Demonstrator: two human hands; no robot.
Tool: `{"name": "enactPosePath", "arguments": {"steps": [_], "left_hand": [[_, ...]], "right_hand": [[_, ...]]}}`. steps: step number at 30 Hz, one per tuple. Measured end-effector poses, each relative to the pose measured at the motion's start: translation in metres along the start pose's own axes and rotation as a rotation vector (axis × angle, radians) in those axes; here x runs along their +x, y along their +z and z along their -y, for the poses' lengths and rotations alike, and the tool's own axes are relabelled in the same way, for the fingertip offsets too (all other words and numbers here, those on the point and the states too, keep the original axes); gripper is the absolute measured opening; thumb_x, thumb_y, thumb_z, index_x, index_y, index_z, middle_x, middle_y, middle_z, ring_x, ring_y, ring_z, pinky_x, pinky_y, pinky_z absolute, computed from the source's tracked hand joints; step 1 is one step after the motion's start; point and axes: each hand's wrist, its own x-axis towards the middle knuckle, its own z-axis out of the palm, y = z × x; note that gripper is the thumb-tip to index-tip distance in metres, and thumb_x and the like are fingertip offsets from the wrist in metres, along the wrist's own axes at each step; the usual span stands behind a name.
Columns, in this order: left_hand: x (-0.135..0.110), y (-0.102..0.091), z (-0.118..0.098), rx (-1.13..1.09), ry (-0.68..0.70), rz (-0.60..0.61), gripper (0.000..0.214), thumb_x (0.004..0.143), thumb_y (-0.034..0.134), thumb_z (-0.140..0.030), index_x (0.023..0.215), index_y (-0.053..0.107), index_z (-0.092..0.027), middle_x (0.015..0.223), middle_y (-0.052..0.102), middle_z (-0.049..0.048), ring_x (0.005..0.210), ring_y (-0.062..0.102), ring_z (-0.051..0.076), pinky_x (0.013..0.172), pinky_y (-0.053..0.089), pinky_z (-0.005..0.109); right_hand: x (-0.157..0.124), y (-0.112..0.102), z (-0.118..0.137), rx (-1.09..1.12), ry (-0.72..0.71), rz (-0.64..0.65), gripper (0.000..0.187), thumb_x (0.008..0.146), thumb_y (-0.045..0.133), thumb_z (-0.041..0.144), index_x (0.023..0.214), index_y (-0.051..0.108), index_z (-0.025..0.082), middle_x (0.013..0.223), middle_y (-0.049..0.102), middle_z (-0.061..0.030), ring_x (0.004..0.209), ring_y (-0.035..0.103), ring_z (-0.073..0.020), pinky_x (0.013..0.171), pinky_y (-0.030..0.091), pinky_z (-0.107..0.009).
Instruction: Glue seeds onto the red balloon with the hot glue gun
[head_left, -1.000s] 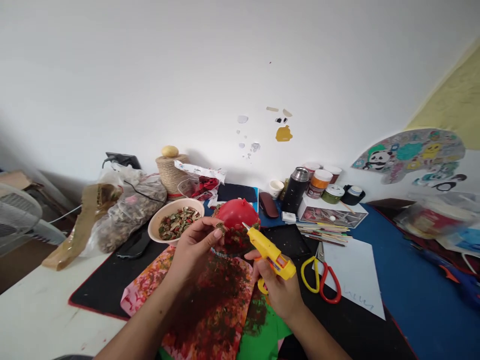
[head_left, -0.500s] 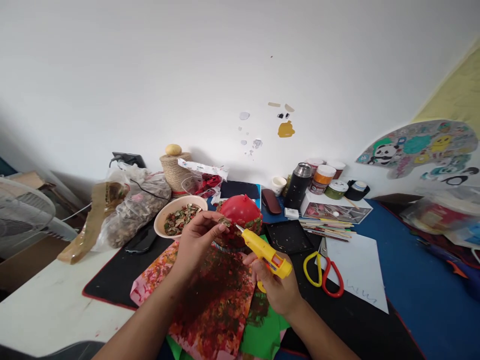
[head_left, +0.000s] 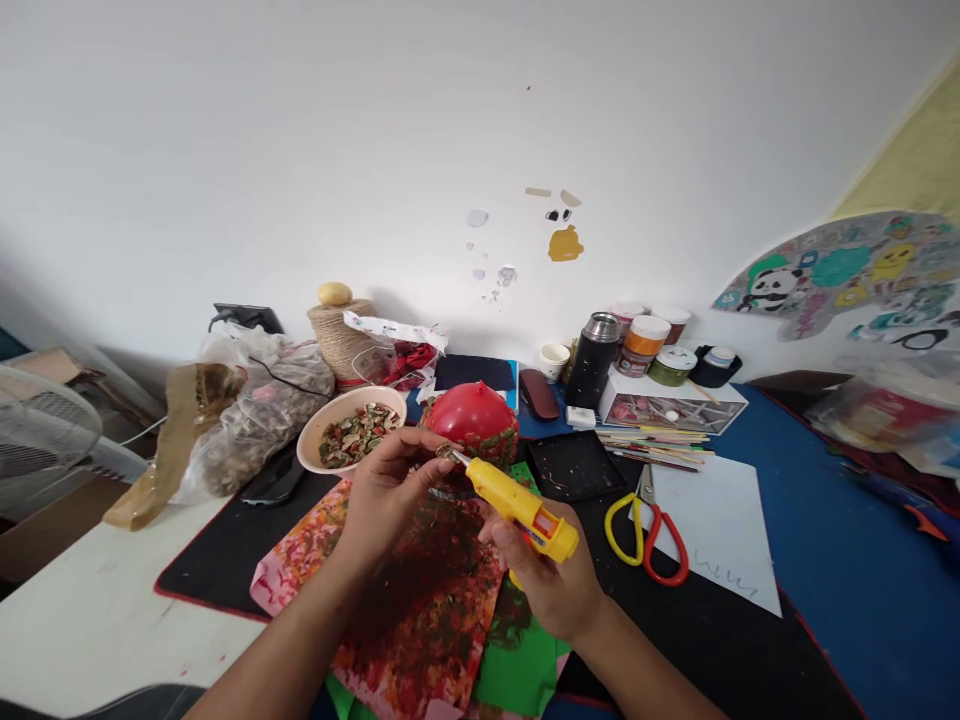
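Note:
My right hand (head_left: 551, 565) is closed round a yellow glue gun (head_left: 517, 508), its nozzle pointing up and left. Between thumb and fingertips, my left hand (head_left: 394, 490) pinches a small painted shell-like piece (head_left: 448, 452), and the nozzle tip meets or nearly meets it. Just behind sits a red balloon (head_left: 472, 412) with brownish-green pieces round its lower part; my hands hide some of it. To the left, a cream bowl (head_left: 306, 450) holds many similar red and green pieces. Paint-smeared pink paper (head_left: 427, 610) lies under my hands, over a green sheet (head_left: 525, 660).
Scissors (head_left: 646, 540) with yellow and red handles lie right of my right hand, partly on white paper (head_left: 720, 530). A black tray (head_left: 576, 466), thin sticks (head_left: 660, 447) and a black flask (head_left: 592, 360) stand behind. Plastic bags (head_left: 255, 420) and a twine spool (head_left: 337, 340) are at left.
The glue gun's nozzle has moved left, closing the gap to the small piece in my left hand. The whole view has shifted slightly.

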Motion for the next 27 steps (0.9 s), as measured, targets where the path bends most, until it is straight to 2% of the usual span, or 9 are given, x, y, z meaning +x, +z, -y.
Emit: {"name": "enactPosePath", "arguments": {"steps": [5, 13, 27], "left_hand": [[-0.0022, -0.0004, -0.0022, 0.019, 0.016, 0.052, 0.032, 0.08, 0.097, -0.043, 0.094, 0.08, -0.019, 0.09, 0.084, 0.0078, 0.077, 0.078, 0.021, 0.072, 0.066, 0.03], [-0.0047, -0.0016, -0.0035, 0.07, 0.052, 0.039, 0.025, 0.082, 0.095, -0.037, 0.095, 0.081, -0.02, 0.094, 0.081, 0.0062, 0.082, 0.077, 0.02, 0.076, 0.065, 0.028], [-0.005, 0.0, -0.0031, 0.031, 0.056, 0.066, 0.026, 0.083, 0.095, -0.038, 0.094, 0.08, -0.019, 0.092, 0.083, 0.0062, 0.081, 0.078, 0.02, 0.074, 0.067, 0.028]], "right_hand": [[0.0005, 0.0012, 0.0, 0.006, 0.016, 0.015, 0.056, 0.107, 0.06, 0.065, 0.077, 0.078, 0.022, 0.061, 0.065, -0.0019, 0.055, 0.061, -0.0182, 0.057, 0.049, -0.03], [0.0003, 0.0014, -0.0002, -0.018, 0.0, 0.019, 0.051, 0.108, 0.061, 0.057, 0.074, 0.074, 0.022, 0.06, 0.063, -0.0012, 0.053, 0.06, -0.0178, 0.056, 0.046, -0.03], [-0.0002, 0.0028, 0.001, -0.08, -0.054, 0.022, 0.062, 0.112, 0.051, 0.065, 0.071, 0.065, 0.021, 0.06, 0.06, -0.0009, 0.054, 0.058, -0.0161, 0.055, 0.046, -0.029]]}}
